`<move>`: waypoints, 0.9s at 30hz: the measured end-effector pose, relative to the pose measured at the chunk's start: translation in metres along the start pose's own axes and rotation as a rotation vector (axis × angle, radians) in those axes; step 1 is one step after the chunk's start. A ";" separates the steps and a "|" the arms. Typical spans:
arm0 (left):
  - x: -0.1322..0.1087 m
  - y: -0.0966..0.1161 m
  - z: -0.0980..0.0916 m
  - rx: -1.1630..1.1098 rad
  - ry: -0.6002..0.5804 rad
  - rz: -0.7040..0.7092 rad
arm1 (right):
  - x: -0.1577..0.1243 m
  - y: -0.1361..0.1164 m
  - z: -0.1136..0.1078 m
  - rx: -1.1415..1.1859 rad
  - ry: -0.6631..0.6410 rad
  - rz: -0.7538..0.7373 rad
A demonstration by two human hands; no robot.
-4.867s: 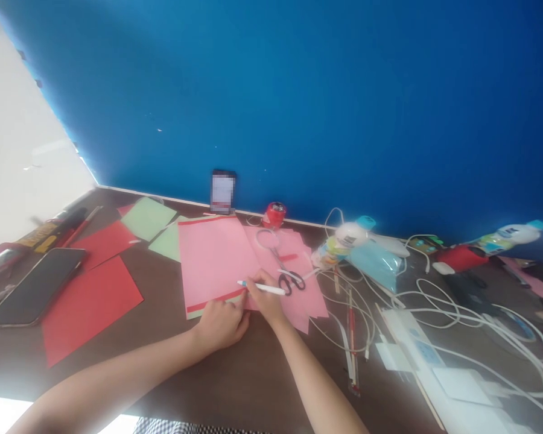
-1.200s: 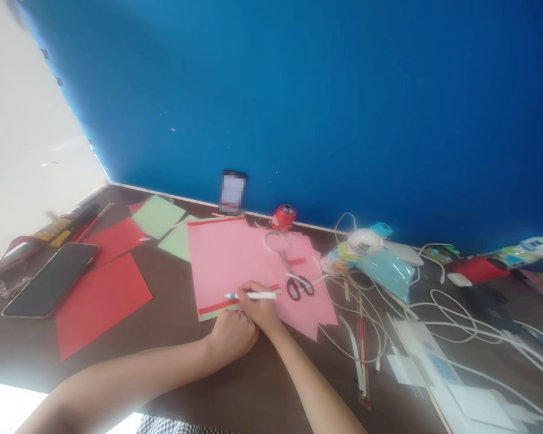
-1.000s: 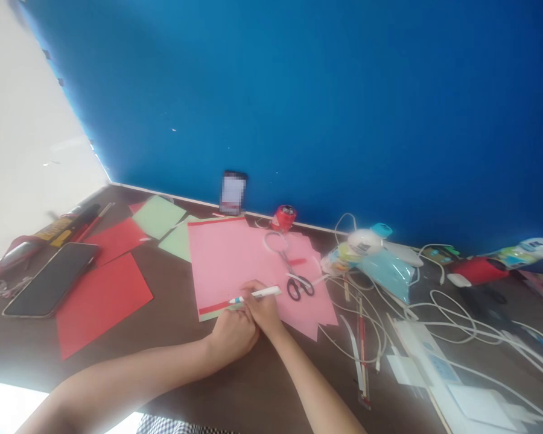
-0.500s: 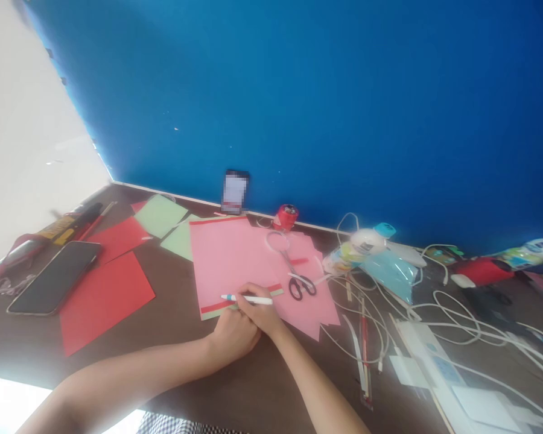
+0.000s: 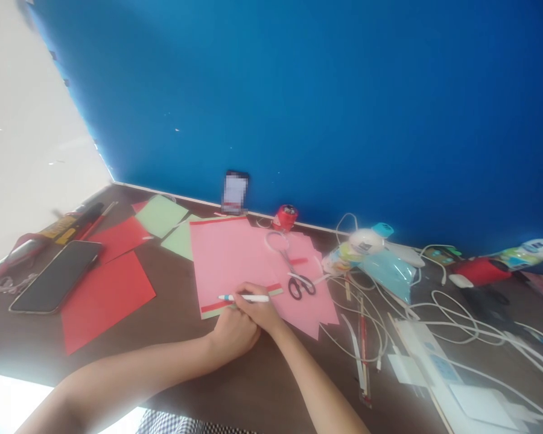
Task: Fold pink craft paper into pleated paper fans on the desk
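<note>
My right hand (image 5: 259,308) grips a white pen (image 5: 254,298) with a blue band near its tip. The pen lies almost level and points left over the pink paper (image 5: 226,259). Red and pale green strips run along this sheet's near edge. Against the right hand rests my left hand (image 5: 235,330), curled closed at the sheet's near edge; whatever its fingers hold, if anything, is hidden. Just right of the hands, scissors (image 5: 295,277) with black handles lie on more pink paper (image 5: 323,301).
Red sheets (image 5: 108,301), green sheets (image 5: 161,216) and a dark phone (image 5: 57,277) lie left. A propped phone (image 5: 235,191) and a red container (image 5: 285,217) stand by the blue wall (image 5: 298,108). White cables (image 5: 457,325), a bottle (image 5: 366,241) and a power strip (image 5: 428,346) crowd the right.
The pen has shifted slightly left in my right hand. My left hand keeps its place, and the things on the table lie as before.
</note>
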State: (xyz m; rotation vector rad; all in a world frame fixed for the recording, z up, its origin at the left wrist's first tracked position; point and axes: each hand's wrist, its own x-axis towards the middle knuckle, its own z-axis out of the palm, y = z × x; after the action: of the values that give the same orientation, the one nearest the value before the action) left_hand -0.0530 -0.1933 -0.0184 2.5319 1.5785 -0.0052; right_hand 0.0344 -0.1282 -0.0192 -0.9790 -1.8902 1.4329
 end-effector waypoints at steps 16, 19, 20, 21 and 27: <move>0.000 0.000 -0.002 0.086 -0.009 0.030 | 0.002 -0.004 -0.002 0.013 -0.079 0.005; 0.000 0.001 -0.001 0.091 0.003 0.027 | 0.002 -0.003 -0.001 0.007 -0.102 0.009; 0.000 0.001 -0.001 0.097 0.009 0.024 | 0.002 -0.002 -0.001 -0.003 -0.110 0.011; 0.000 0.001 0.000 0.105 0.016 0.022 | 0.002 -0.002 -0.001 -0.013 -0.115 0.012; 0.000 0.001 0.002 0.095 0.036 0.012 | 0.003 -0.004 -0.001 0.010 -0.105 0.015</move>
State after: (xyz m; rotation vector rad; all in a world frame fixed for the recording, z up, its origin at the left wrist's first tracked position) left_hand -0.0516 -0.1938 -0.0203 2.6276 1.6134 -0.0338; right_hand 0.0331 -0.1260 -0.0146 -0.9312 -1.9520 1.5283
